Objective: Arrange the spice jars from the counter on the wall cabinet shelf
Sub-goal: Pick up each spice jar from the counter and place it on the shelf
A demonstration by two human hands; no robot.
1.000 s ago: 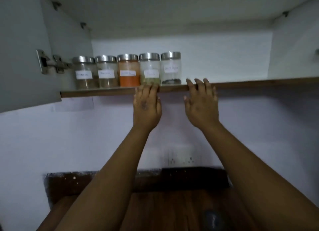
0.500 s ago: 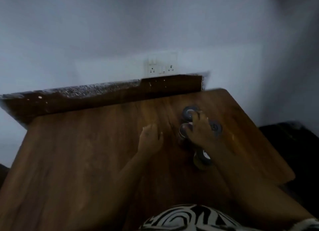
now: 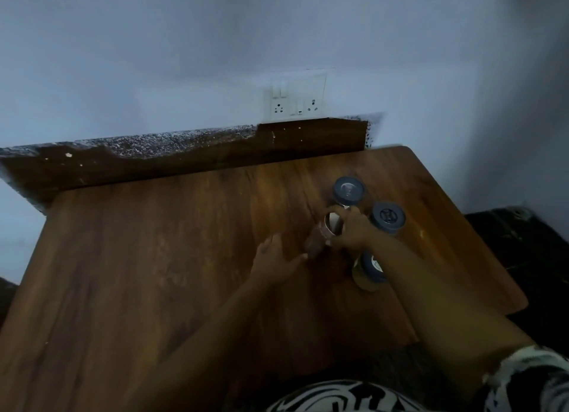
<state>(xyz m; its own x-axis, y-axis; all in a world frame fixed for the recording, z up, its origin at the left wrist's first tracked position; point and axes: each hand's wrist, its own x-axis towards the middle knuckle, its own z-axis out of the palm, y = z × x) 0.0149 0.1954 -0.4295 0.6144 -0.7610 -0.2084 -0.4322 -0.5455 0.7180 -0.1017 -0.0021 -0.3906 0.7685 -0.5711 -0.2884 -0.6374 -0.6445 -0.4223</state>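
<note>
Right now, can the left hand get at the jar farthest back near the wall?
Probably not directly. The left hand lies flat on the counter, and the right hand, gripping a tilted jar, sits between it and the rear jar.

Dim bluish light; soft motion blur throughout; wide-angle bending at edges.

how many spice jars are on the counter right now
4: back jar, right jar, tilted jar in the right hand, front jar beneath that forearm. More may be hidden.

counter (image 3: 184, 273): glossy wood grain | jar lids (image 3: 348, 191): shiny metal | wall (image 3: 154, 57): matt paint
</note>
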